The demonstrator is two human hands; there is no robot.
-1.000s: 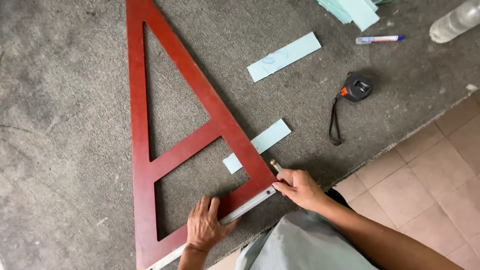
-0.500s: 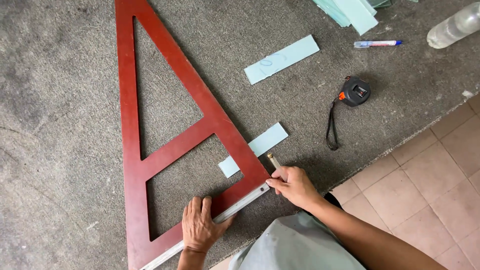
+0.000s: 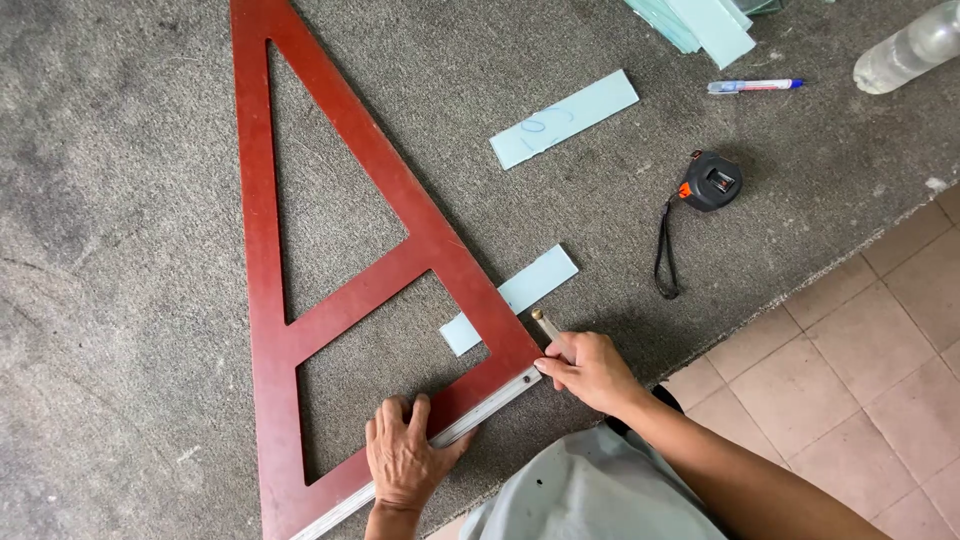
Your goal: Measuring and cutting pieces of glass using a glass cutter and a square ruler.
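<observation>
Hands, two of them, worked at the near edge of a grey carpeted bench [image 3: 120,250] where one large red wooden triangle [image 3: 415,235] lay flat, its frame split by a crossbar into two open windows. The left hand [image 3: 405,462] was spread flat, fingers open, pressing down on the triangle's short bottom side, just above the pale metal strip [image 3: 478,413] that ran along that edge. The right hand [image 3: 592,370] was closed in a narrow pinch around one slim tool [image 3: 546,325] with a brass-coloured tip, whose end touched the triangle's sloping side at the lower right corner. Under that same corner lay one small strip of pale blue glass [image 3: 535,282], partly covered by the red frame and sticking out to the right of it. A second, longer blue strip [image 3: 565,118] lay well apart, further up the bench, and one stack of similar blue sheets [image 3: 700,22] showed at the top edge; how many sheets it held I could not tell. One black and orange tape measure [image 3: 711,181] sat to the right with its dark strap trailing toward the bench edge. Beyond it lay one blue and white marker pen [image 3: 755,86] and one clear plastic bottle [image 3: 908,48] on its side. Beige floor tiles [image 3: 860,360] showed to the right of the bench.
</observation>
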